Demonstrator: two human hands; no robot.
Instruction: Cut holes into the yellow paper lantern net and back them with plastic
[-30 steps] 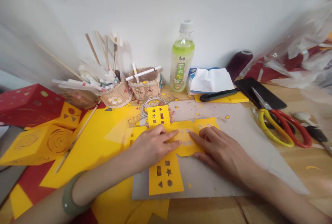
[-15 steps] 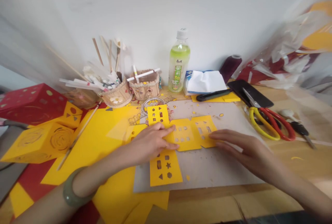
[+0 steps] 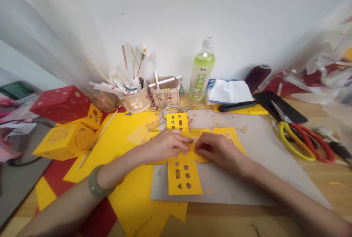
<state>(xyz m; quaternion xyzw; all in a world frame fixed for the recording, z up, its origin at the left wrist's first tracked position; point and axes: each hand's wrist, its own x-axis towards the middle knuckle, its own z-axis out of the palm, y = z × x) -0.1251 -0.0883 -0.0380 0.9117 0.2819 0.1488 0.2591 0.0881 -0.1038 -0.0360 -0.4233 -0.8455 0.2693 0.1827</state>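
A cross-shaped yellow card (image 3: pixel 185 174) with small cut-out shapes, stars, triangles and rectangles among them, lies flat on a grey sheet (image 3: pixel 264 182). My left hand (image 3: pixel 165 143) rests on the middle of the card, index finger stretched to the right, the other fingers lying low on the paper. My right hand (image 3: pixel 220 149) is bent over the card's right arm, its fingertips drawn together close to my left index finger. Whatever sits between those fingertips, if anything, is too small or hidden. Both hands cover part of the cut-outs.
Scissors (image 3: pixel 297 138) and a black phone (image 3: pixel 277 105) lie at the right. A green drink bottle (image 3: pixel 202 72), a tissue box (image 3: pixel 229 91) and pen baskets (image 3: pixel 136 99) stand along the wall. Red (image 3: pixel 62 103) and yellow (image 3: pixel 64 140) paper boxes sit at the left, beside yellow sheets (image 3: pixel 115 134).
My right hand has moved left from the card's right end to near its middle, its fingers curling together. My left hand stays on the card. The whole view has shifted.
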